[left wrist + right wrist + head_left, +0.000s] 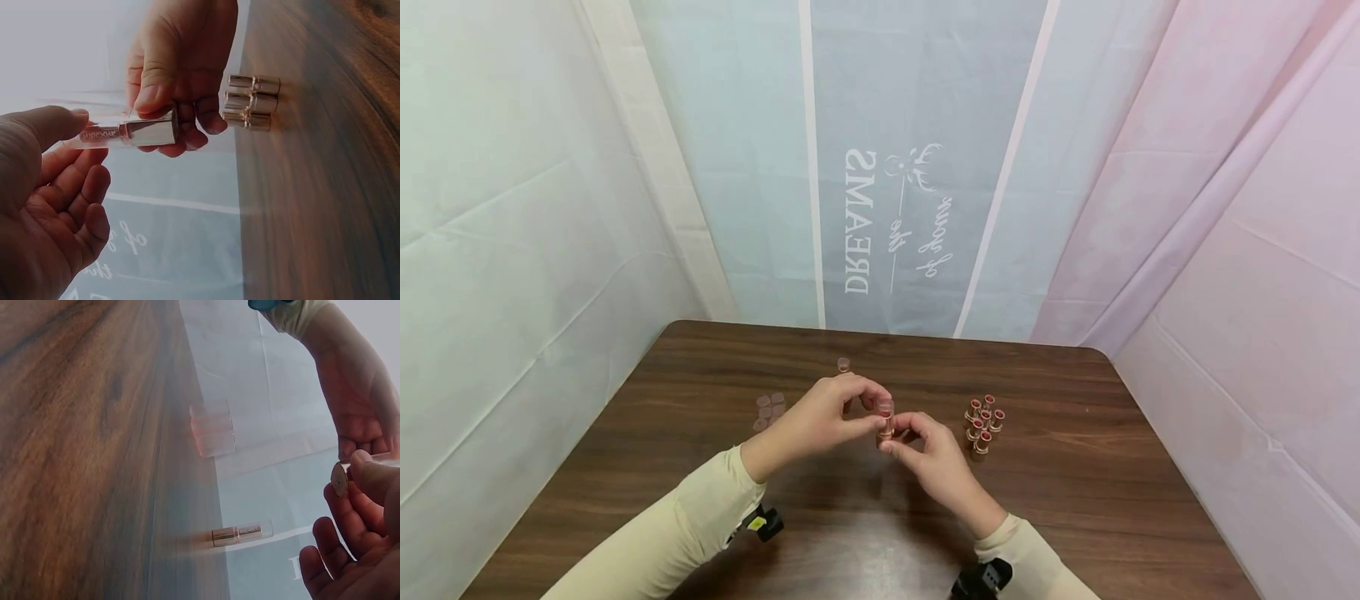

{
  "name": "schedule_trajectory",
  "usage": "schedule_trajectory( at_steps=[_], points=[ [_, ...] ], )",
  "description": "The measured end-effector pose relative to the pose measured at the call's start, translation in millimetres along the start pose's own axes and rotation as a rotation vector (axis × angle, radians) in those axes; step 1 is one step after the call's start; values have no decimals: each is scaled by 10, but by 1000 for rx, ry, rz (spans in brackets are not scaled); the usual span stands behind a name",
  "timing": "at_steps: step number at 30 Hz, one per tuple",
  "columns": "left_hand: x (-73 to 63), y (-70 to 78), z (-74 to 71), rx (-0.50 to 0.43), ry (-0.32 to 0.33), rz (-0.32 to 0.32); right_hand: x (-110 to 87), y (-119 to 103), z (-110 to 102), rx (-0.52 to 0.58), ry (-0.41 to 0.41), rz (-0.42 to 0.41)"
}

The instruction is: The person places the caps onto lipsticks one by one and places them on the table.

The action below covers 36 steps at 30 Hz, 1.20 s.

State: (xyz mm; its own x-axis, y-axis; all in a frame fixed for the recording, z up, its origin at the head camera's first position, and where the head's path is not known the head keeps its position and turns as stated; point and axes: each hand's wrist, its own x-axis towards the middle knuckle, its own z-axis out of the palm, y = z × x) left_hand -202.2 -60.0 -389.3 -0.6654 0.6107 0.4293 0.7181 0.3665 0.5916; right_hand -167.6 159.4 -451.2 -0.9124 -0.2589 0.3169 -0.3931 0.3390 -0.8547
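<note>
Nearest: 2 cream sleeves, both cut off at the bottom of the head view, each with a black wrist camera. Table's near edge is out of frame.

Left hand: thumb and fingertips pinch the clear cap end of a gold lipstick tube; other fingers loosely bent. Right hand: thumb and fingers pinch the gold base, other fingers curled loosely. Tube is upright, held above the dark wood table between the 2 hands, well in from both side edges.

Right of the right hand, near it: cluster of uncapped gold tubes, red tops up. Left, just beyond the left wrist: group of clear caps. Farther, just past the left hand: 1 clear-capped tube standing, near the far edge.

Past the far edge: grey-blue fabric backdrop; pale side panels flank the table.

Hard to read: left hand partly hides the standing tube in head view. Cap and cluster counts uncertain from overlap. Held tube's lettering too blurred. Can't tell if its cap is fully seated.
</note>
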Motion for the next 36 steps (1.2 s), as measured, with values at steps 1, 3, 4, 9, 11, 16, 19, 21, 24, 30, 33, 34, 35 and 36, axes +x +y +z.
schedule_trajectory(
  at_steps=[1,3,4,9,11,16,19,21,24,30,33,34,35,36],
  points=[
    [-23,-10,2,14,10,-5,1,3,-7,1,-4,-3],
    [-78,-37,0,36,26,-24,6,13,-20,5,-3,-9],
    [-111,-50,-6,43,33,-34,9,18,-26,6,2,-15],
    [-301,-141,-79,41,63,-111,34,30,-48,-11,33,-4],
    [-382,-178,-124,39,82,-140,42,28,-56,-20,39,12],
    [-553,-288,-216,51,142,-175,50,53,-61,-63,54,22],
    [-621,-342,-247,55,175,-193,48,77,-66,-91,63,16],
    [-656,-365,-261,50,189,-205,50,95,-71,-108,63,10],
    [-689,-390,-276,37,192,-221,57,123,-85,-123,66,-2],
    [-724,-433,-331,43,177,-258,106,150,-121,-144,90,-17],
    [-740,-474,-382,57,179,-290,173,149,-113,-147,90,1],
    [-743,-493,-402,59,181,-298,209,153,-104,-155,89,9],
    [-744,-515,-425,63,185,-307,252,152,-94,-161,85,21],
    [-745,-537,-448,67,187,-318,304,160,-81,-176,83,28]
  ],
)
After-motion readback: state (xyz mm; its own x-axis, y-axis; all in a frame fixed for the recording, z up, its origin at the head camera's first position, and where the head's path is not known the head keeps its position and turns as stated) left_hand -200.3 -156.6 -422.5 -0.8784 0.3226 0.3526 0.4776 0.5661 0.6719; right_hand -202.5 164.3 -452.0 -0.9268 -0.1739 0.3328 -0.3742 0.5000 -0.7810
